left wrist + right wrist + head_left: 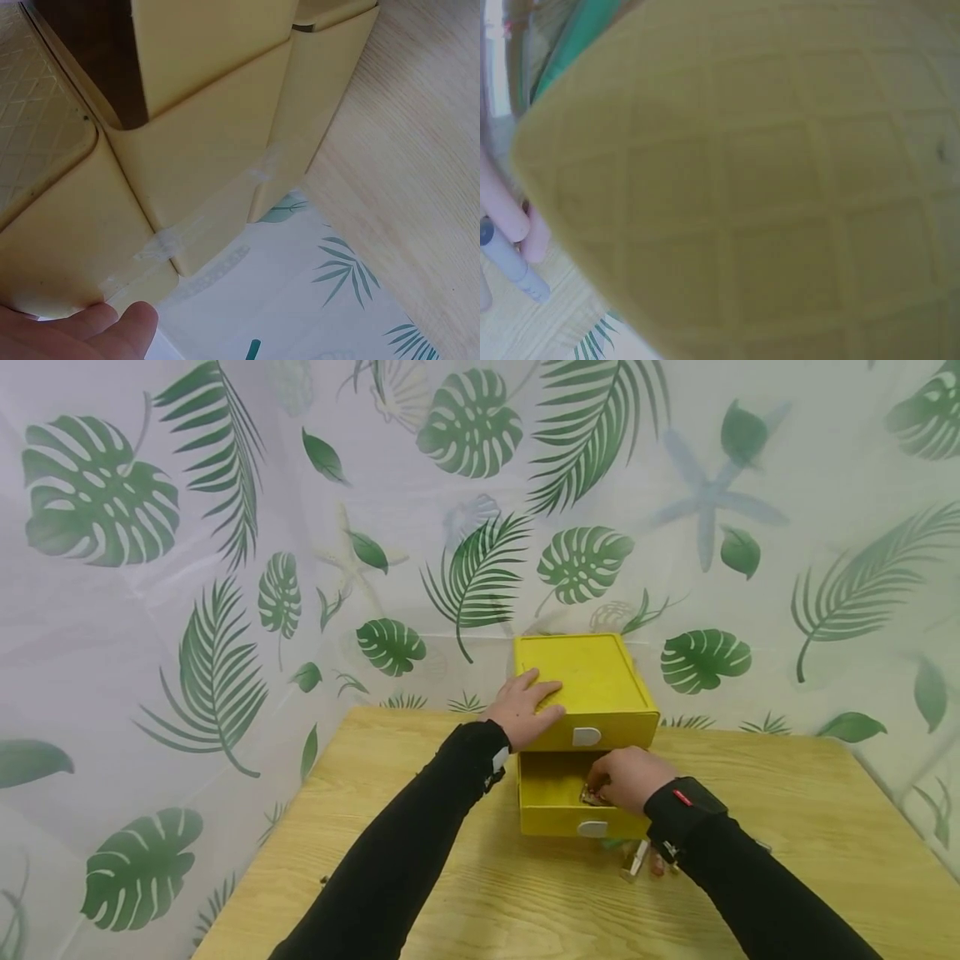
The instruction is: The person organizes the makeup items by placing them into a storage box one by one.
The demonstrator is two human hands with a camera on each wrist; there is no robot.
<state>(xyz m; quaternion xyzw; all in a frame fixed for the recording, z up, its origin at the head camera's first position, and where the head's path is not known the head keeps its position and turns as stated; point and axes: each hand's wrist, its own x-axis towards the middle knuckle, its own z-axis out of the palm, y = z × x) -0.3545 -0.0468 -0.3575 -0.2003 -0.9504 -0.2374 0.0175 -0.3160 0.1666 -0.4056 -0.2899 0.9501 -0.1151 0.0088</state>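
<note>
A yellow two-drawer box (585, 672) stands on the table, its lower drawer (547, 818) pulled out. My left hand (521, 710) rests on the box's top left edge with fingers spread; its fingers (127, 330) touch the box's side (202, 157) in the left wrist view. Inside the lower drawer, my right hand (633, 777) pinches a small shiny, dark-patterned item (592, 796) with curled fingers. Its exact kind is too small to tell. The right wrist view is mostly filled by a yellow grid-patterned surface (765, 172), which hides the right hand.
Below the drawer's front lie several small things, among them a silvery tube (634, 862) and pinkish pieces (657, 863). A grey-blue tube (514, 262) and a green item (577, 45) show in the right wrist view. Leaf-printed sheeting (465, 577) hangs behind the wooden table (465, 877).
</note>
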